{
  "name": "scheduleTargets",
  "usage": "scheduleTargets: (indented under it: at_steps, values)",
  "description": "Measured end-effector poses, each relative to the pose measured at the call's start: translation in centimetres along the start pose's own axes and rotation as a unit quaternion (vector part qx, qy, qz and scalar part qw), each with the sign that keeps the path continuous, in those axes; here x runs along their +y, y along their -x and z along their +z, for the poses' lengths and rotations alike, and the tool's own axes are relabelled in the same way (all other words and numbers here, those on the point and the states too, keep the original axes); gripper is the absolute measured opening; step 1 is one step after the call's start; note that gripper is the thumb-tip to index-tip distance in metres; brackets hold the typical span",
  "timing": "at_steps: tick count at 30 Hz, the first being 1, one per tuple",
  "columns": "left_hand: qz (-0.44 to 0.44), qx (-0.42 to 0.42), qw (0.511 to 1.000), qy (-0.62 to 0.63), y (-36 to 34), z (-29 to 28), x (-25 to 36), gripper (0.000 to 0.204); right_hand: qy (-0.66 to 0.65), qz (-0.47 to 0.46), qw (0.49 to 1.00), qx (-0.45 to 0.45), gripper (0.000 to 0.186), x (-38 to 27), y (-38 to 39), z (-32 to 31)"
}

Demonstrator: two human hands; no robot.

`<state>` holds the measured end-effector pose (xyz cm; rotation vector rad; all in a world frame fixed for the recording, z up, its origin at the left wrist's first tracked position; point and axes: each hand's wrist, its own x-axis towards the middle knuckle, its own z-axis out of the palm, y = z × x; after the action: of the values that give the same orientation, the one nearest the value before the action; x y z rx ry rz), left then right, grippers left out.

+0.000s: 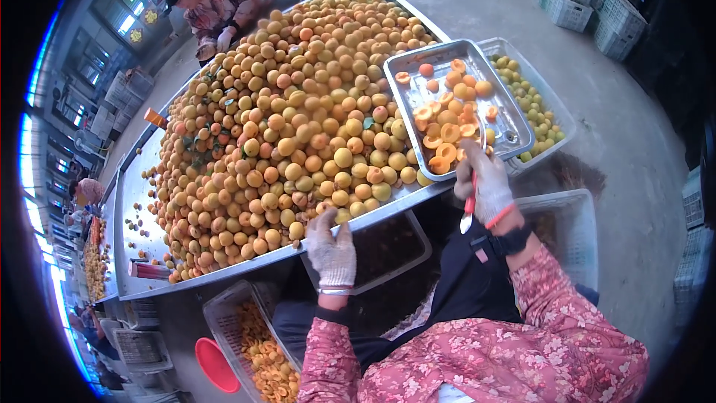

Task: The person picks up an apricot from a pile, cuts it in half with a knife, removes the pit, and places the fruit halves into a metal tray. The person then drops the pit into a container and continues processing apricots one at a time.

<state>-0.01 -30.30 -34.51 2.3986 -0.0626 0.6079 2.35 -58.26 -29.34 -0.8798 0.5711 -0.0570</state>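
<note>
A big heap of orange-yellow apricots [298, 127] covers a long metal table [138, 194]. My left hand [332, 250], in a white knit glove, reaches to the table's near edge with its fingers apart, touching the nearest apricots. My gloved right hand [483, 183] grips a red-handled tool with a spoon-like metal tip [468, 216] pointing down. Its fingers rest at the near corner of a metal tray [406, 82] that holds halved apricots [447, 130].
A white crate of greenish apricots [533, 108] sits under the tray. Below the table are a clear bin of dark pits [388, 246], a bin of apricot halves [261, 358], a red bowl [215, 364] and a white crate [570, 231]. Another person [220, 4] works at the far side.
</note>
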Motion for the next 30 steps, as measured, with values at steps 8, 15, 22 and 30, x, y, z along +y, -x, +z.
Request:
scheduleTargets:
  at_steps: [8,15,22,30]
  values:
    - [-0.014,-0.150,0.967,-0.204,-4.6,-0.2,-3.2,0.042,0.100,0.122,0.968,-0.193,0.026,1.9,6.7,-0.8]
    - [-0.157,-0.058,0.968,0.189,-4.6,-0.1,-4.0,0.032,0.215,0.273,0.881,-0.320,0.031,0.9,12.1,-1.8]
    - [-0.256,-0.109,0.786,0.552,-1.6,-3.8,-1.4,0.033,0.298,0.335,0.825,-0.343,0.024,1.6,14.2,-2.2]
    - [-0.267,-0.108,0.705,0.648,4.4,-6.8,2.7,0.035,0.340,-0.063,0.888,-0.303,0.022,5.1,13.9,-1.0]
